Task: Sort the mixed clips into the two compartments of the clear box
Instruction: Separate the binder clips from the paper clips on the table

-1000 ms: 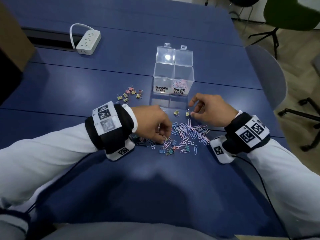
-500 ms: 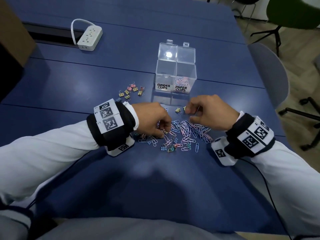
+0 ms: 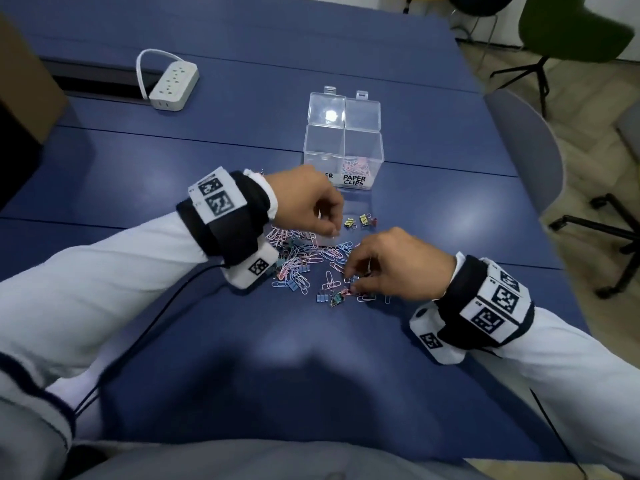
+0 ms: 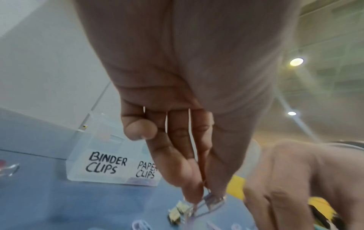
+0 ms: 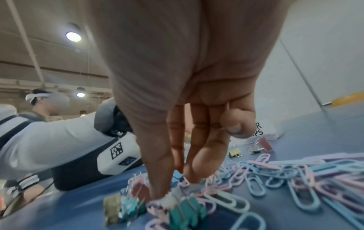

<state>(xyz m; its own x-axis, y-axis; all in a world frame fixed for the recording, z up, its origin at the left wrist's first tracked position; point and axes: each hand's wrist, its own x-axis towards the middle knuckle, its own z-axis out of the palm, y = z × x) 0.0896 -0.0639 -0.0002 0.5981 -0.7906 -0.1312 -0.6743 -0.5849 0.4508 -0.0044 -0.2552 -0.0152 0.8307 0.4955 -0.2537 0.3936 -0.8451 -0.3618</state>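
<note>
The clear box (image 3: 343,147) stands open at the back, labelled BINDER CLIPS (image 4: 106,163) on the left and PAPER CLIPS (image 3: 354,180) on the right; some pastel paper clips lie in the right compartment. A heap of paper clips (image 3: 304,258) mixed with binder clips lies in front of it. My left hand (image 3: 334,233) hovers between heap and box, thumb and forefinger pinching a pale paper clip (image 4: 211,202). My right hand (image 3: 350,284) reaches into the heap's near edge. Its thumb and fingertips (image 5: 157,194) are apart and touch pink paper clips and teal binder clips (image 5: 187,213).
Two yellow binder clips (image 3: 356,221) lie just in front of the box. A white power strip (image 3: 175,85) sits at the back left. A grey chair (image 3: 523,147) stands at the table's right edge, and a green chair (image 3: 568,26) behind it.
My left hand rose from the heap's left side and moved toward the box with a clip. My right hand came back from the yellow binder clips to the heap's near edge.
</note>
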